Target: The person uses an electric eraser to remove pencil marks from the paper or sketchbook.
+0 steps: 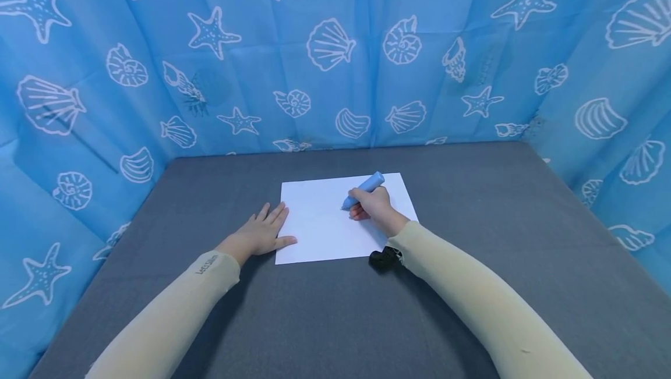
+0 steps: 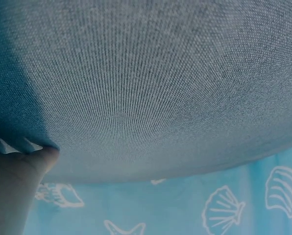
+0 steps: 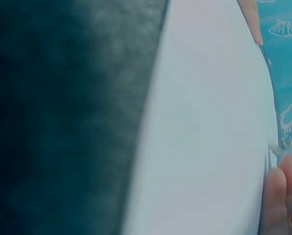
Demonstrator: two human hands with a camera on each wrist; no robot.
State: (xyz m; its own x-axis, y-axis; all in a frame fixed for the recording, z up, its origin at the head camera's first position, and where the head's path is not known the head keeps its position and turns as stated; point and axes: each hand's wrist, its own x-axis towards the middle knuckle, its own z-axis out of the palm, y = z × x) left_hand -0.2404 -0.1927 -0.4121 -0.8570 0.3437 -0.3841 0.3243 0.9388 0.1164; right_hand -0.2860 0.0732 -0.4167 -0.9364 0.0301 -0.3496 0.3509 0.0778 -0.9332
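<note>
I am viewing the right hand gripping a blue pen, which is slanting tip-down over the white paper; whether the tip is touching, I am not managing to tell. The left hand is lying with fingers outstretched, thumb overlapping the paper's left edge. The paper is resting on the grey worktop, before a shell-patterned blue curtain.

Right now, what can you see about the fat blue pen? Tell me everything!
The thick blue pen looks like smooth plastic, with a blunt back end and a body narrowing to a pointed tip. It slants over the white paper, back end raised, tip down toward the sheet. The right hand grips it between its ends. I can't tell whether the tip touches.
</note>
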